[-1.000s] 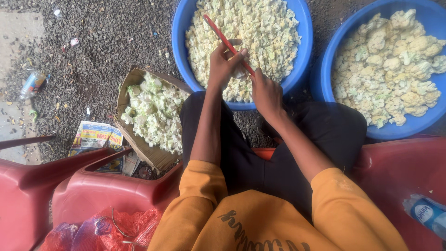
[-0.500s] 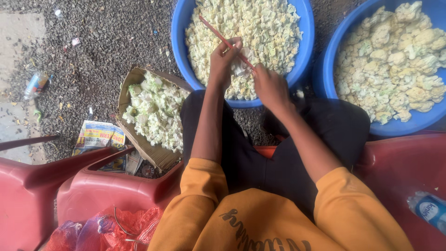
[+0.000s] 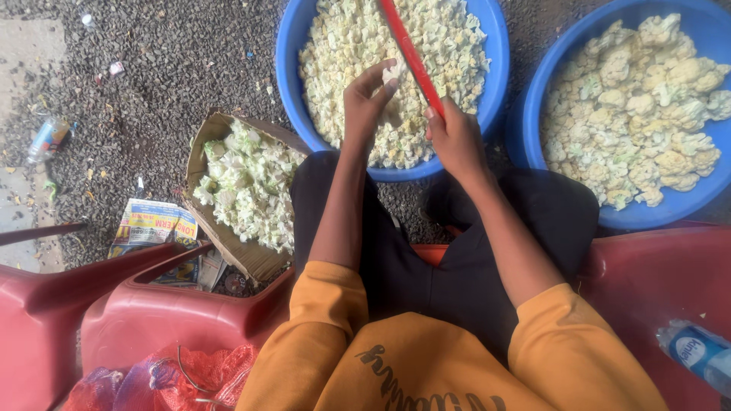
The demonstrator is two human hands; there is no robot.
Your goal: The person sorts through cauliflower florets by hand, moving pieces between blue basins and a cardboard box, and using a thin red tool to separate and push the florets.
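My left hand (image 3: 365,99) pinches a small white cauliflower piece (image 3: 394,73) over the middle blue basin (image 3: 293,46), which is full of small cut florets. My right hand (image 3: 455,137) grips a long red knife (image 3: 407,53) whose length runs up and to the left, right beside that piece. Both hands hover above the near part of the basin. The knife's far end runs out of the top of the picture.
A second blue basin (image 3: 537,114) at the right holds larger florets. A cardboard box (image 3: 199,148) of green-white trimmings lies at the left on dark gravel. Red plastic chairs (image 3: 152,304), a red mesh bag (image 3: 160,377), printed paper (image 3: 152,224) and a plastic bottle (image 3: 697,354) surround me.
The view has dropped closer to the basins. My left hand has opened its fingers upward around the piece, and the knife has swung to a steeper angle beside it.
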